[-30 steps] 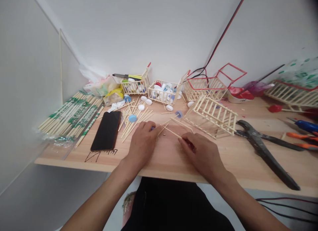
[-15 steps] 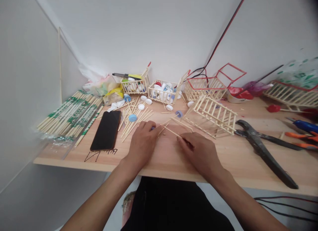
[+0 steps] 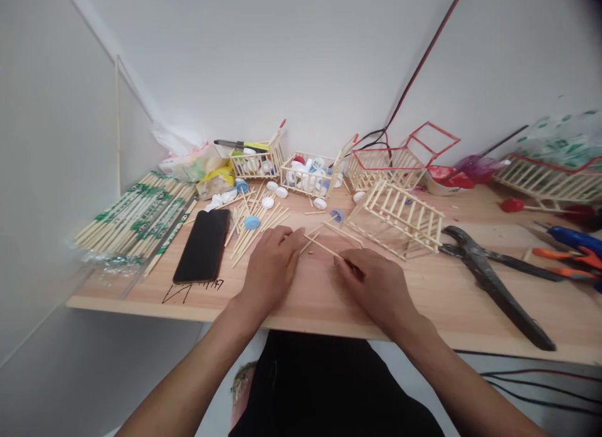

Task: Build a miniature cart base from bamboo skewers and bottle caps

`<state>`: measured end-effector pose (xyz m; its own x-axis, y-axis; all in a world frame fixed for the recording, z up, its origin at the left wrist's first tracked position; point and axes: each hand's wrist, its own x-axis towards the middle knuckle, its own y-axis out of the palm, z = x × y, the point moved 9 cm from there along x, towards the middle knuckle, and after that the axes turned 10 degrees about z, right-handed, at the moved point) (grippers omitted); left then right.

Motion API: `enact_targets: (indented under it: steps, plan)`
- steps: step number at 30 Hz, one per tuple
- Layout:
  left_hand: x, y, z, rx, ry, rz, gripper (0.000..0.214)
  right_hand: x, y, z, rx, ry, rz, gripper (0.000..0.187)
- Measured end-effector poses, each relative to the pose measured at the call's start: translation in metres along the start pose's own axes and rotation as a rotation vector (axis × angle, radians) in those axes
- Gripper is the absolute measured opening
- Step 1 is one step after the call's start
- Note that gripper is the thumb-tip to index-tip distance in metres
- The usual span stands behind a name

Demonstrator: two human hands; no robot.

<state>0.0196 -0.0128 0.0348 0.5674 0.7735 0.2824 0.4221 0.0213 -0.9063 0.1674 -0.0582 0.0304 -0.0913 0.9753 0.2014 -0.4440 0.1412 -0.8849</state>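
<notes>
My left hand rests palm down on the wooden table, fingers curled together over something small I cannot make out, beside a thin wooden stick. My right hand lies to its right, fingers pinched on the near end of that stick. A second stick lies just beyond. A slatted stick frame stands tilted behind my right hand.
A black phone lies left of my hands, with loose sticks and bottle caps behind it and wrapped chopstick packs at far left. Small stick baskets of caps line the wall. Black pliers and coloured tools lie right.
Both hands stay almost where they were; my left fingers have shifted a little over the blue bit they touched. The view has drifted slightly.
</notes>
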Motion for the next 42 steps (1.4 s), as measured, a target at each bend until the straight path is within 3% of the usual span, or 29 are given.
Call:
enact_targets:
  steps: [25,32,42]
  plan:
    - [-0.007,-0.016,-0.001,-0.041,0.023,-0.157,0.029,-0.007,-0.002,0.006,-0.113,-0.029,-0.028,0.029]
    - [-0.006,-0.012,-0.009,-0.008,0.107,-0.115,0.029,-0.008,-0.002,0.007,-0.099,-0.045,-0.041,0.031]
    - [-0.004,-0.010,-0.009,-0.014,0.093,-0.081,0.033,-0.008,-0.002,0.008,-0.113,-0.060,-0.041,0.031]
